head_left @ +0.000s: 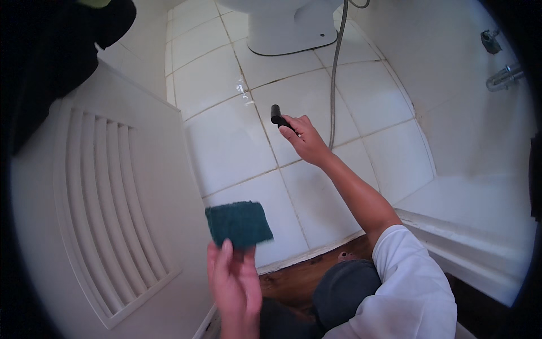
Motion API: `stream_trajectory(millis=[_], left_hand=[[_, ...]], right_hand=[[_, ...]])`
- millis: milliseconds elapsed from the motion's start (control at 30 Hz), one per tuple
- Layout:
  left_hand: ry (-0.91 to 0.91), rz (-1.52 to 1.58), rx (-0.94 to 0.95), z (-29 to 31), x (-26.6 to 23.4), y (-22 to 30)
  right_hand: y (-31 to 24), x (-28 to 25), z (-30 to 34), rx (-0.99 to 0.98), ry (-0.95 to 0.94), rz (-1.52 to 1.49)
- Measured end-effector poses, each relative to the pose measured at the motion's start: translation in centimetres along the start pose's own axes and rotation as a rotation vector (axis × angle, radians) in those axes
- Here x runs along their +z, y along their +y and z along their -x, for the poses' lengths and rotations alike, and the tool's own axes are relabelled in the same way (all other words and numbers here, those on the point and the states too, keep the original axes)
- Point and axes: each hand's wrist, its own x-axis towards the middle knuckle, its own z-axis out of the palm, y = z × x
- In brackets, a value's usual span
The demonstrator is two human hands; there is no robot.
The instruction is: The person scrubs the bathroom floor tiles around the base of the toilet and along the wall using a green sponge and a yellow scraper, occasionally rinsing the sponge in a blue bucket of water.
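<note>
My left hand (234, 281) is closed on a dark green scouring pad (239, 224), pinching its lower edge between thumb and fingers. The pad is held up above the white tiles near the doorway. Farther out and to the right, my right hand (306, 139) is wrapped around the handle of a black spray head (275, 114). Its head points away from me, over the middle of the tiled floor (226, 141). A grey flexible hose (333, 85) runs down from the top of the view and passes behind my right wrist; where it joins the sprayer is hidden.
A white toilet base (291, 28) stands at the far end. On the left is a white louvered door (113, 209), with dark cloth (51, 62) above it. A tap (504, 77) juts from the right wall. Wet glints (243, 90) show on the tiles. A raised sill (316, 252) borders brown wooden flooring.
</note>
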Motion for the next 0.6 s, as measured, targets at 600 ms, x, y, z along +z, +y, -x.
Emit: stream_trajectory(millis=[600], left_hand=[[0.151, -0.650, 0.451, -31.3, 11.0, 2.7]], right_hand=[[-3.5, -10.6, -8.9, 0.104, -0.133, -0.194]])
